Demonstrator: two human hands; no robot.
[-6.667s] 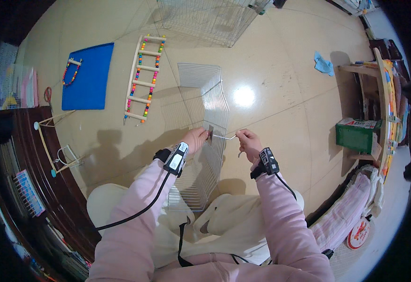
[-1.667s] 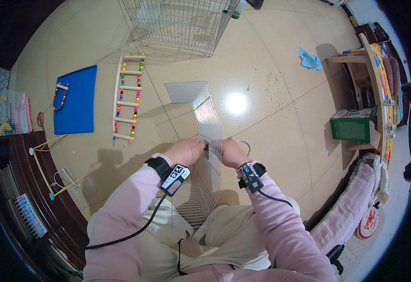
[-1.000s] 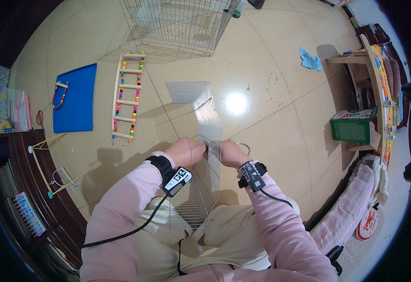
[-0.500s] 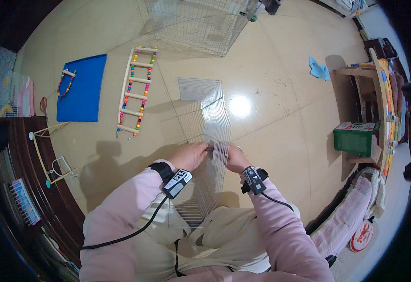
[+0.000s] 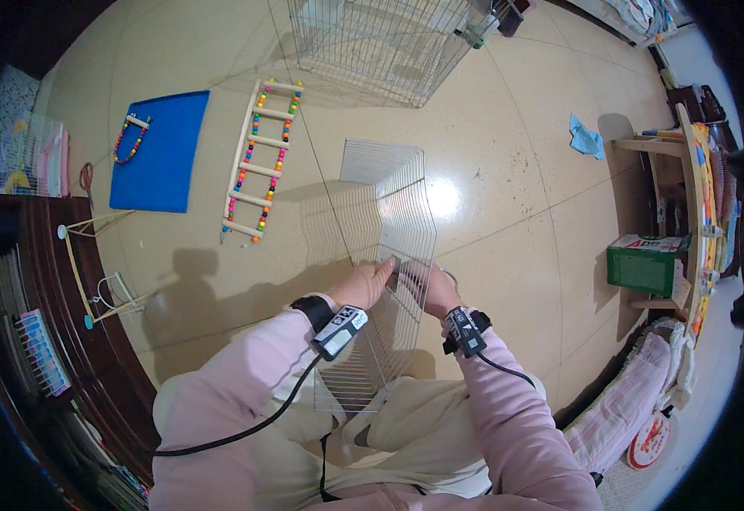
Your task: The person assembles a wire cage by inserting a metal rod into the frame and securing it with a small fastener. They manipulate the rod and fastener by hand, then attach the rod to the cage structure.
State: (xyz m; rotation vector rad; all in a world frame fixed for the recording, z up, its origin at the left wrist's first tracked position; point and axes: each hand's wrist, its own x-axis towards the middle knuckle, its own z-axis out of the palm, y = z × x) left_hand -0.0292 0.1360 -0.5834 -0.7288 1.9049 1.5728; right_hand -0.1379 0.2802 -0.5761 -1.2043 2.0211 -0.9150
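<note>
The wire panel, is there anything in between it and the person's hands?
Nothing visible. Both the left hand and the right hand are already on the wire panel, touching it at about the same height. The beaded ladder and blue mat lie on the floor, off to the left.

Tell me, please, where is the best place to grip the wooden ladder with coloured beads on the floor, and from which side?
Probably grip the wooden ladder by one long side rail, coming from above. It lies flat on the floor, so the rails are open on top, and the rungs leave gaps for fingers.
</note>
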